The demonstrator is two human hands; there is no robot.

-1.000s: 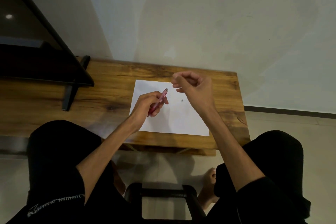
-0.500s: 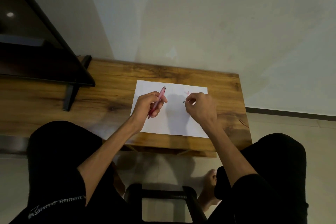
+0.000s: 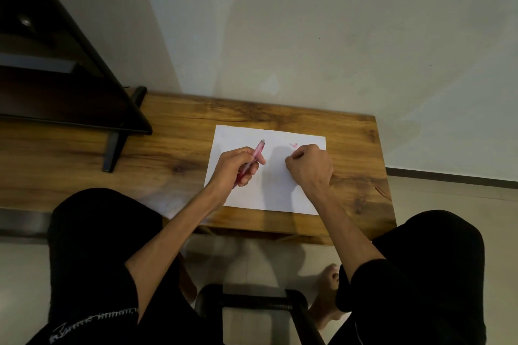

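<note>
Left hand point(image 3: 235, 166) grips pink pen point(image 3: 257, 152), tilted, over left half of white paper sheet point(image 3: 269, 193) on wooden desk point(image 3: 173, 148). Right hand point(image 3: 308, 166) curled, knuckles up, resting on sheet; contents hidden. Small pink piece point(image 3: 294, 145) just beside it.

A plain pale wall point(image 3: 308, 36), smooth and faintly marked, is seen behind a wooden table point(image 3: 173, 154) of strong dark grain, whose far edge is set against it, and soft shadows are cast across the wall. At the left, a large glossy black panel point(image 3: 56, 78) is carried on black feet point(image 3: 113, 151) that rest on the tabletop, and a small spot of light point(image 3: 25, 21) is mirrored in its surface. To the right a pale floor point(image 3: 448, 204) is met by a dark skirting strip point(image 3: 448, 177) at the wall's foot, and the black frame of a stool point(image 3: 252, 300) is shown at the bottom of the view.
</note>
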